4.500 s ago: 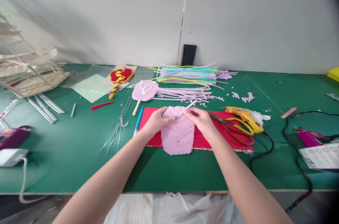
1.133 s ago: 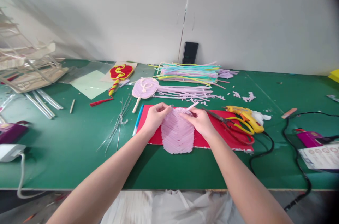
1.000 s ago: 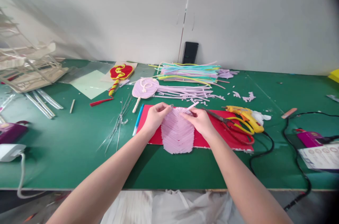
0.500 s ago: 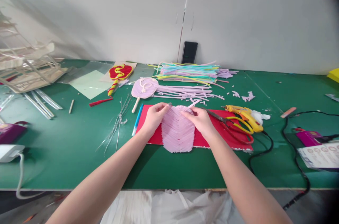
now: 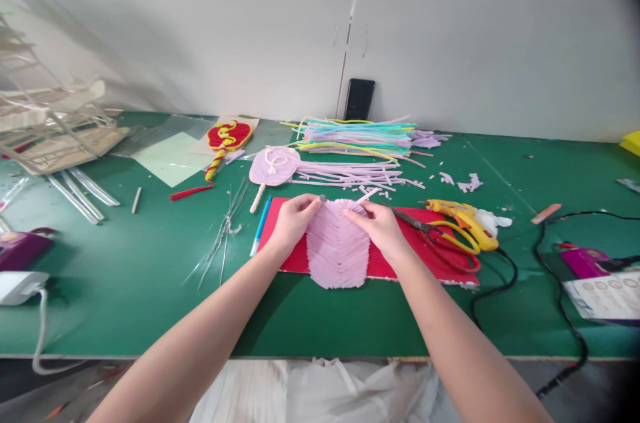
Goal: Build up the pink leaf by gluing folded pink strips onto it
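A pale lilac panel (image 5: 339, 249) made of pipe cleaners laid in a herringbone pattern rests over a red board (image 5: 290, 256). My left hand (image 5: 295, 221) pinches its upper left edge between thumb and fingers. At the upper right edge, my right hand (image 5: 381, 224) is closed with thumb and fingers on a lilac pipe cleaner (image 5: 369, 195), whose free end sticks up to the right past the panel. Scissors (image 5: 453, 236) with yellow and red handles lie on the board beside my right wrist. A blue pen (image 5: 261, 226) lies along the board's left end.
Behind the panel are loose lilac pipe cleaners (image 5: 350, 173), a multicoloured bundle (image 5: 355, 134) and a round lilac fan (image 5: 274, 166). A yellow glue gun (image 5: 465, 217) with a black cord (image 5: 550, 269) is on the right. Thin wires (image 5: 220, 236) lie left; a phone (image 5: 359, 99) leans on the wall.
The view has shifted very slightly. Both hands keep the same grip on the panel and the pipe cleaner.
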`<state>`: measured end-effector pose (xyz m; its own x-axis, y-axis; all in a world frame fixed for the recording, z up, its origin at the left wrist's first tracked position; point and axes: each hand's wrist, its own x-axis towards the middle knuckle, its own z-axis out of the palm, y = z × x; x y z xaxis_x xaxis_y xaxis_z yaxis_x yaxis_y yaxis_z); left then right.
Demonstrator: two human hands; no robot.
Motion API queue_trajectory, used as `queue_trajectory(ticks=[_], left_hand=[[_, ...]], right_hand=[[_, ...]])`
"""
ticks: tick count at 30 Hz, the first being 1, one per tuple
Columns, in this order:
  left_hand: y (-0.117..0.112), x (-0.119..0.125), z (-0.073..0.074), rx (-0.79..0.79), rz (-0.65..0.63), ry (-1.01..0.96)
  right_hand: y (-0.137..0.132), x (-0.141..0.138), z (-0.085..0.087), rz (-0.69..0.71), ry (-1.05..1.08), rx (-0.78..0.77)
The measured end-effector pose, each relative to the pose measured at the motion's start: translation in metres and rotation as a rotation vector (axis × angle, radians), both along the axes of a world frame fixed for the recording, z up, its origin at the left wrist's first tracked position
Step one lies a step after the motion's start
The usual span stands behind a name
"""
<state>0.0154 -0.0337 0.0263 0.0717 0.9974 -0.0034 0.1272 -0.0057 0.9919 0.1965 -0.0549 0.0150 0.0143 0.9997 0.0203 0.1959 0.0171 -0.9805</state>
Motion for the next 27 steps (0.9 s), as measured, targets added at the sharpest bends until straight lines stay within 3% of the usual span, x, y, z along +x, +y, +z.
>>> queue_trajectory(ticks=[23,27], left_hand=[[0.0009,0.0006,-0.0042,0.005,-0.058,0.005],[-0.0002,0.0009,-0.0026,0.041,-0.147,0.023]], right_hand=[[-0.0017,-0.0021,0.0028,0.032,0.008,-0.027],[-0.0020,-0.0028,0.0012,0.027,0.021,-0.025]])
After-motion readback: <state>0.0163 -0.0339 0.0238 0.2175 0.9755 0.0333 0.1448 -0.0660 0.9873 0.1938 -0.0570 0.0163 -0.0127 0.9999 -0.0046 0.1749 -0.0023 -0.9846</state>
